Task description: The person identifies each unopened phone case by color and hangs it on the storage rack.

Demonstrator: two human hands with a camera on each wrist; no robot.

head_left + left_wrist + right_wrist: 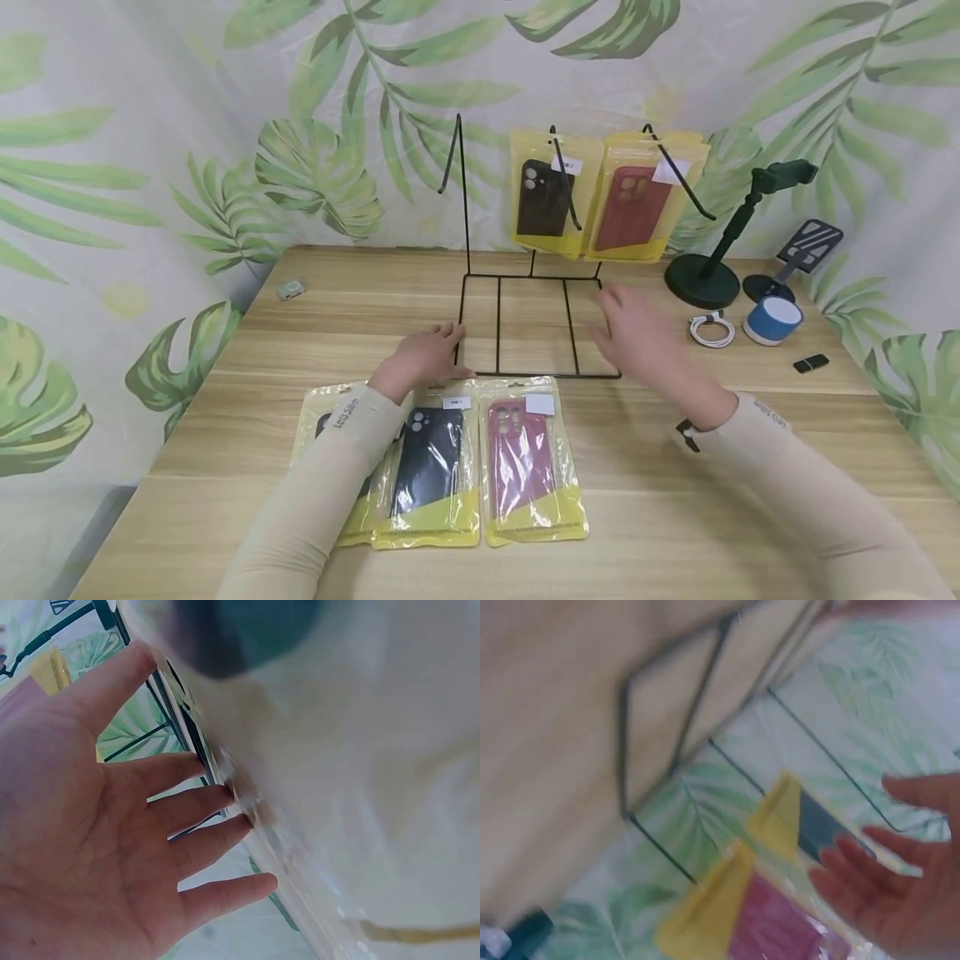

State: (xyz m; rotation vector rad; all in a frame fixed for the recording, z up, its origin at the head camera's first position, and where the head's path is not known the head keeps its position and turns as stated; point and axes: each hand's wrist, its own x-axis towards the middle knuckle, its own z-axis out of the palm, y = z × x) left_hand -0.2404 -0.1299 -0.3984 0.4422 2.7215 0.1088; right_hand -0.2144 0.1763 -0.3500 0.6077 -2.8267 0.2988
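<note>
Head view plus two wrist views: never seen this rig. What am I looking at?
No machine here: these are a person's bare hands. The widest picture comes from a camera worn on the head, looking forward and down. The other two come from cameras worn on each wrist.

The left hand is at the left edge of a wire rack, fingers fairly straight. The right hand, blurred, is near the rack's right side. Neither holds anything.

Bagged phone cases, one dark and one red in front, hang on the rack. Three more bags lie on the table: one partly under the left sleeve, one dark, one red. A green stand and a cable are at right.
</note>
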